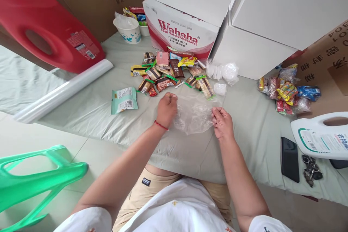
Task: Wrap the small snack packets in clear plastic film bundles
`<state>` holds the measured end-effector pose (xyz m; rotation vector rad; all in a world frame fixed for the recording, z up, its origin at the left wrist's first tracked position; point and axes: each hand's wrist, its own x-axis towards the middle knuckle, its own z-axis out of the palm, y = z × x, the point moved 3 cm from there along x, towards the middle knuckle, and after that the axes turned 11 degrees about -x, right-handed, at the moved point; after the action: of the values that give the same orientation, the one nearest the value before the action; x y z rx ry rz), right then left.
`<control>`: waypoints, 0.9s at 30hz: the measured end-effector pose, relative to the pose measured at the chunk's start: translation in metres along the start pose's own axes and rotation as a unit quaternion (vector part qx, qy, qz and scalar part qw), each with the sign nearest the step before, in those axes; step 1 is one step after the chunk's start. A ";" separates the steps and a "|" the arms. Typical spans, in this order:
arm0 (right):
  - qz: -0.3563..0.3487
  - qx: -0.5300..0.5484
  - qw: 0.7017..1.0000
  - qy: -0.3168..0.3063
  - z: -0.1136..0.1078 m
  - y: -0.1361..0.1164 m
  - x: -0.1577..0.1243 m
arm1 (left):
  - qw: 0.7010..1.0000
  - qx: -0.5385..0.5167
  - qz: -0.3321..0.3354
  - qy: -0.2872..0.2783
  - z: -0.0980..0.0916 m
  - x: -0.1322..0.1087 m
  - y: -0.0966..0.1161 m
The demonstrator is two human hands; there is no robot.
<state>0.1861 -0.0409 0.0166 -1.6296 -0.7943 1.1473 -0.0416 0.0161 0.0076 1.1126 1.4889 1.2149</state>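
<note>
A clear plastic bag is stretched between my hands over the pale green sheet. My left hand is closed, pinching the bag's left edge; a red string sits on that wrist. My right hand is closed on the bag's right edge. Just beyond the bag lies a heap of wrapped snacks, and a mint-green packet lies to the left of my left hand.
A Wahaha water carton and white boxes stand behind. Red jug and film roll at left, green stool near left. Filled snack bags, white jug, phone, keys at right.
</note>
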 end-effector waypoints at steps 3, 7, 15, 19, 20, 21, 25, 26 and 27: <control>-0.004 -0.001 1.000 0.025 -0.012 0.003 0.001 | 0.993 0.103 0.009 0.053 -0.023 0.012 0.002; -0.017 -0.040 0.997 0.061 -0.031 0.017 -0.009 | 0.969 0.231 0.017 0.084 -0.045 0.009 0.012; -0.088 -0.299 0.950 -0.021 -0.065 0.030 -0.033 | 0.914 0.399 -0.016 0.071 -0.052 -0.014 0.003; -0.152 -0.366 0.915 -0.072 -0.069 0.004 -0.036 | 0.912 0.405 0.016 0.066 -0.058 -0.027 -0.001; -0.182 -0.382 0.904 -0.068 -0.065 -0.003 -0.035 | 0.912 0.399 0.057 0.076 -0.059 -0.032 0.000; -0.212 -0.397 0.891 -0.064 -0.059 -0.010 -0.033 | 0.909 0.392 0.110 0.091 -0.060 -0.037 0.001; -0.283 -0.429 0.857 -0.030 -0.021 -0.018 -0.011 | 0.873 0.372 0.302 0.088 -0.054 -0.062 0.003; -0.286 -0.423 0.860 -0.020 -0.011 -0.018 -0.003 | 0.867 0.369 0.331 0.043 -0.049 -0.065 0.004; -0.285 -0.412 0.866 -0.017 -0.002 -0.016 0.005 | 0.860 0.366 0.355 -0.022 -0.043 -0.068 0.004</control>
<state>0.1899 -0.0320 0.0309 -1.8181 -1.8163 0.4000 -0.0696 -0.0575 0.0235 2.3441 1.5966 1.0600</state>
